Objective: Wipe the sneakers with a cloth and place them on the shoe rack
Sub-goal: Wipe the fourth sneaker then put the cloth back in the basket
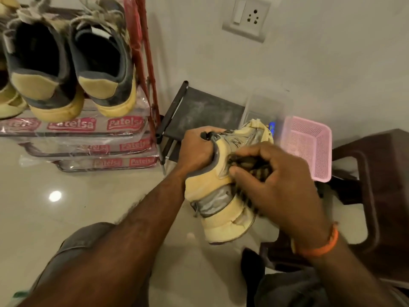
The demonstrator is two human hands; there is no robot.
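left hand point(195, 149) grips the worn cream and grey sneaker point(223, 191) mid-air beside the red metal shoe rack point(146, 63); right hand point(278, 187) pinches a dark crumpled cloth point(247, 165) on it; light, soft-sided, best held at the collar

My left hand point(195, 149) grips a yellow-and-grey sneaker point(223, 191) at centre frame, fingers curled over its upper edge. My right hand point(276, 185) pinches a dark cloth point(250, 165) against the sneaker's side; an orange band point(318, 249) circles that wrist. At upper left, a red shoe rack point(146, 69) holds a pair of grey sneakers point(70, 63) with yellow heels, heels toward me, above shelves wrapped in printed plastic. A pink basket point(309, 149) sits at right, beside a dark brown stool point(376, 185). A wall socket point(246, 17) is at top centre.
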